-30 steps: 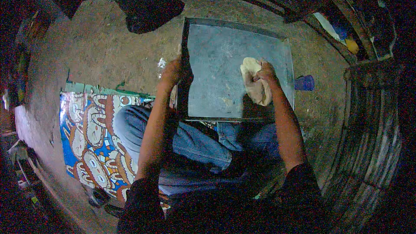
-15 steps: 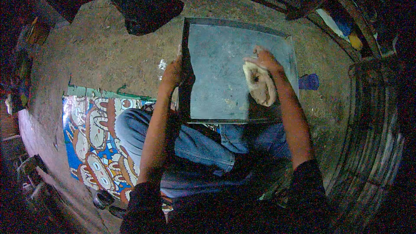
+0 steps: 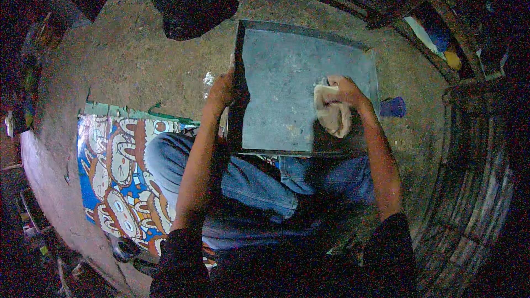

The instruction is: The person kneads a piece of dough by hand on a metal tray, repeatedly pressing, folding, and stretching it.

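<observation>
A shallow grey rectangular tray [image 3: 276, 72] with raised dark rims rests in front of me, its near edge over my crossed legs in jeans. My left hand [image 3: 222, 89] is closed around its left rim. On the right side of the tray bed, my right hand [image 3: 346, 90] grips a pale beige cloth [image 3: 334, 120] by its far end. The rest of the cloth hangs bunched toward me against the tray surface. Light smudges mark the tray bed. Most of my left fingers are hidden behind the rim.
A black plastic bag [image 3: 193, 14] lies beyond the tray at the left. A purple-blue cup [image 3: 393, 107] is close to the tray's right side. Under my left knee spreads a colourful cartoon-print mat [image 3: 116, 171]. Wooden slats [image 3: 469, 187] stand along the right.
My right hand has drawn a little nearer to me with the cloth, which is now more bunched. My left hand stays on the tray's rim.
</observation>
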Available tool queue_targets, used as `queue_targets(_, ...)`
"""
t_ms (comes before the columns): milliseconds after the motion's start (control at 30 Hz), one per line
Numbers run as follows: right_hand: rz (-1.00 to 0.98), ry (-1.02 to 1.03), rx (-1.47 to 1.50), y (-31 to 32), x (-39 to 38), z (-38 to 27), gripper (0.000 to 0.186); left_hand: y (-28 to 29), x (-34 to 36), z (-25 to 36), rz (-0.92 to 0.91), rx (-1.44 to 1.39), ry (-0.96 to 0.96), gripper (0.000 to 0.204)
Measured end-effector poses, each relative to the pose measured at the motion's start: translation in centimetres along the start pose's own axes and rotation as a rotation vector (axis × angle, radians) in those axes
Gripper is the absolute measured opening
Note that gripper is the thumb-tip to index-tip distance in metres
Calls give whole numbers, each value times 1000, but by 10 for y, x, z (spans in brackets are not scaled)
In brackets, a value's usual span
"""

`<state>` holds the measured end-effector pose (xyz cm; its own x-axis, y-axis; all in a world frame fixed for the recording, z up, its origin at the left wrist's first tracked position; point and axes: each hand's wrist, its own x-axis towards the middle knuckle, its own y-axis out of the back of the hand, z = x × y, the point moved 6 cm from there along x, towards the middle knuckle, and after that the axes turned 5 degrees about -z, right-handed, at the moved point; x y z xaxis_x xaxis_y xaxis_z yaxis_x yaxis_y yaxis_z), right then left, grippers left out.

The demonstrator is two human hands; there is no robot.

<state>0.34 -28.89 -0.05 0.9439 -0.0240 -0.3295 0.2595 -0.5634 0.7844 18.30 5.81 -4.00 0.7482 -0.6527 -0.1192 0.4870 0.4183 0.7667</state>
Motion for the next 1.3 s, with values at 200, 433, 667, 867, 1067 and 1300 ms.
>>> queue_targets(200,-64,44,-1,11,-88,-74,58,10,1,14,-35,-32,25,43)
queue_targets(433,26,156,-416,-45,-153,-75,64,8,-2,21,-54,-163,-95,44)
queue_targets(667,-463,74,-197,7,-122,-113,59,-22,13,-48,-49,32,-44,46)
queue_targets(867,93,-104,26,9,-82,-33,64,-31,17,-10,-74,-132,-87,49)
queue_targets(1067,484,140,-836,-66,-106,-70,48,-40,16,-31,-97,51,-1,76)
queue_targets(1300,0,-205,-371,-58,-118,2,91,-13,-11,25,229,220,-257,83)
